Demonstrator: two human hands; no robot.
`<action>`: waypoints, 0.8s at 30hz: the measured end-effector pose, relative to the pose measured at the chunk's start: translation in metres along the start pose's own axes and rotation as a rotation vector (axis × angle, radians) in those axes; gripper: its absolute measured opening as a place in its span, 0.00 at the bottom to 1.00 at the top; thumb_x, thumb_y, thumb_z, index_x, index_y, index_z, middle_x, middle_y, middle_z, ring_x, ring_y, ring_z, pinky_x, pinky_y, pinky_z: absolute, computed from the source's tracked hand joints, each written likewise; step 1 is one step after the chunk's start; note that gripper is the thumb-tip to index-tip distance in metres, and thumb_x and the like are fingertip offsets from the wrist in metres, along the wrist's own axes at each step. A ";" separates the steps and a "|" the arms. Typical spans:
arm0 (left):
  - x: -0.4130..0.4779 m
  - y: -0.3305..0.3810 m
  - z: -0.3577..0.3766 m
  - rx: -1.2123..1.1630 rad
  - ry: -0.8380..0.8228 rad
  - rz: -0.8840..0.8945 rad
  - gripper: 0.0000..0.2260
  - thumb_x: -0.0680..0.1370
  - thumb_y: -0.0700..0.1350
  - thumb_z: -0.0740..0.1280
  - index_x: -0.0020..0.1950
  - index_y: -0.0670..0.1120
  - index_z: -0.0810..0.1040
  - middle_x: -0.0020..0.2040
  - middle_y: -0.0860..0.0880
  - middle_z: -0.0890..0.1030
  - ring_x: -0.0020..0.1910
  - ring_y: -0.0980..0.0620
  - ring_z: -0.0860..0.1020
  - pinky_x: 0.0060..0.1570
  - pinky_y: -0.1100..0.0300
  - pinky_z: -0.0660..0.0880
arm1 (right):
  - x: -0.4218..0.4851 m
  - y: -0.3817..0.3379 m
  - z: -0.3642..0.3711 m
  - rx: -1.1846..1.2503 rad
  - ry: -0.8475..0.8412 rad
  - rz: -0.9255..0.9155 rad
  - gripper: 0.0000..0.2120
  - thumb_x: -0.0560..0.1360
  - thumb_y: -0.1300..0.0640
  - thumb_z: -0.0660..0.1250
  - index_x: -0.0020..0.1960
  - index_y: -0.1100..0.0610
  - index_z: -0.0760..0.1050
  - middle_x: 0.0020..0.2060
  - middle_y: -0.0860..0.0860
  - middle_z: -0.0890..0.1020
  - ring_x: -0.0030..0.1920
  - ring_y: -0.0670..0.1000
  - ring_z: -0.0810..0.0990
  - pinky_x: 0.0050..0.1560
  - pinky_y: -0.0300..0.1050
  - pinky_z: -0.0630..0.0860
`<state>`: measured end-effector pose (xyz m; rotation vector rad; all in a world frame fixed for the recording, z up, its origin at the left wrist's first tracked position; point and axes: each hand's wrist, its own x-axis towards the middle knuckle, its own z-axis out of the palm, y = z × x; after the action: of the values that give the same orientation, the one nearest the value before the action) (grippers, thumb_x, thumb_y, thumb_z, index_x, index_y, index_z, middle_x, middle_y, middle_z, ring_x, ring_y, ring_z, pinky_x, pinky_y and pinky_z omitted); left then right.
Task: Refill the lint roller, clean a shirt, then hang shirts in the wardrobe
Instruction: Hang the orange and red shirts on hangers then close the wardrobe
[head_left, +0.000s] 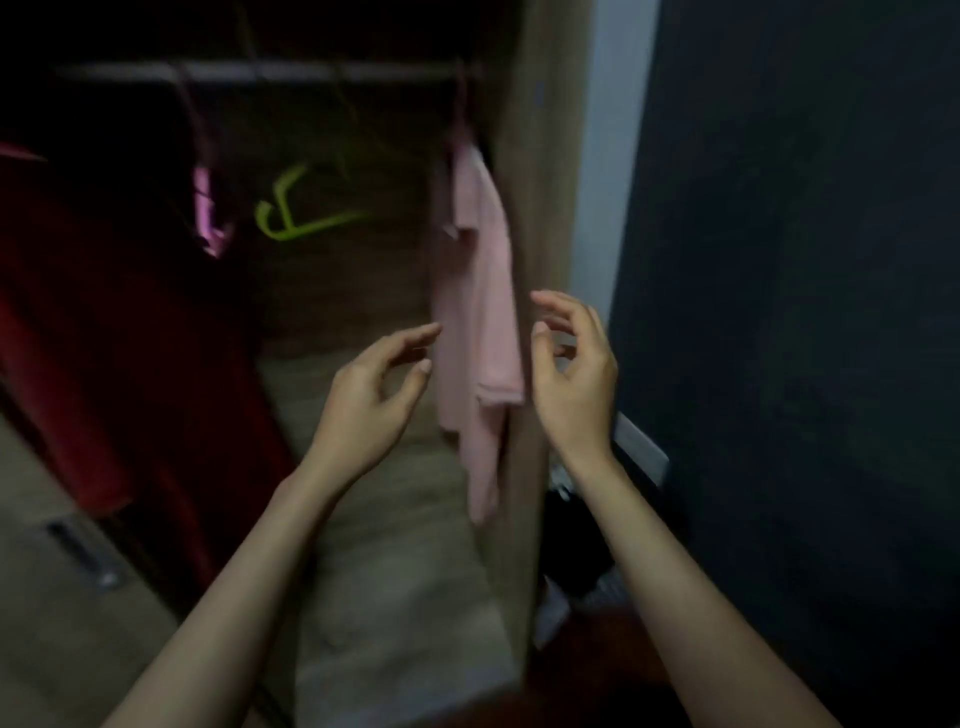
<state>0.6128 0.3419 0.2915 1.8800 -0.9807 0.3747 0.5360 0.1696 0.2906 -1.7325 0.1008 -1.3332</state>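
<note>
A pale pink shirt (475, 312) hangs from the wardrobe rail (260, 71) at its right end, close to the wooden side panel (540, 156). My left hand (371, 395) hovers just left of the shirt's lower half, fingers apart, holding nothing. On the other side of the shirt, my right hand (574, 369) is in front of the panel's edge, fingers curled loosely and empty. Neither hand grips the cloth. The picture is dim and blurred.
An empty green hanger (296, 213) and a pink hanger (208, 208) hang further left on the rail. A dark red garment (104, 364) fills the left side. A drawer front with a metal handle (83, 553) is at lower left. A dark wall (805, 312) stands to the right.
</note>
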 end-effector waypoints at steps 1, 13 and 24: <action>0.014 -0.001 -0.018 0.028 0.048 0.023 0.16 0.79 0.39 0.66 0.66 0.49 0.76 0.60 0.54 0.80 0.59 0.63 0.77 0.62 0.67 0.71 | 0.019 -0.008 0.020 0.042 -0.017 -0.037 0.13 0.76 0.66 0.61 0.58 0.59 0.77 0.55 0.52 0.78 0.53 0.45 0.78 0.52 0.34 0.74; 0.162 0.026 -0.193 0.347 0.544 0.294 0.18 0.79 0.42 0.65 0.69 0.49 0.73 0.63 0.56 0.77 0.64 0.63 0.73 0.63 0.67 0.70 | 0.224 -0.116 0.191 0.428 -0.119 -0.495 0.12 0.78 0.61 0.61 0.60 0.53 0.74 0.57 0.49 0.77 0.55 0.44 0.76 0.53 0.33 0.72; 0.306 0.036 -0.294 0.591 0.685 0.196 0.20 0.81 0.51 0.61 0.72 0.50 0.67 0.67 0.46 0.75 0.67 0.51 0.72 0.66 0.57 0.68 | 0.345 -0.168 0.279 -0.210 -0.315 -0.368 0.26 0.80 0.40 0.46 0.72 0.52 0.62 0.67 0.58 0.71 0.68 0.60 0.67 0.66 0.58 0.61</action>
<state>0.8209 0.4401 0.6501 1.9274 -0.6060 1.4436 0.8269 0.2430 0.6579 -2.1962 -0.2779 -1.3215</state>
